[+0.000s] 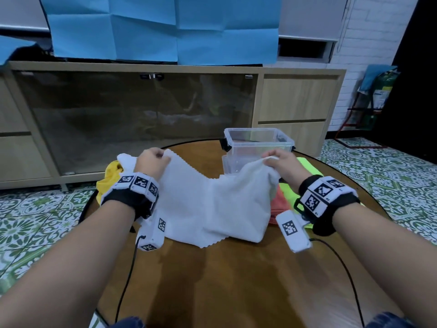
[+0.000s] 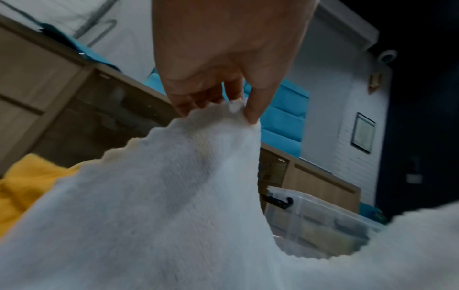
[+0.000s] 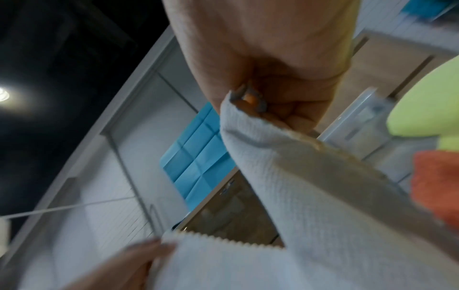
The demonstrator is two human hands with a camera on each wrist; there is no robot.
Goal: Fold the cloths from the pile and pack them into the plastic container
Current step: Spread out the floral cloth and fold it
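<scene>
A white cloth (image 1: pixel 208 204) with zigzag edges hangs between my two hands above the round wooden table (image 1: pixel 236 280). My left hand (image 1: pixel 153 159) pinches its far left corner, thumb against fingers, as the left wrist view shows on the white cloth (image 2: pixel 174 196). My right hand (image 1: pixel 274 162) grips the far right corner, fingers curled round the white cloth (image 3: pixel 310 196). Its lower edge drags on the table. A clear plastic container (image 1: pixel 257 147) stands just behind the cloth, open at the top; its inside is hard to make out.
A yellow cloth (image 1: pixel 110 178) lies bunched at the left behind my left hand. Orange (image 1: pixel 279 204) and lime green cloths (image 1: pixel 307 169) lie at the right beside the container. A wooden cabinet with glass doors (image 1: pixel 132 119) stands behind the table on a tiled floor.
</scene>
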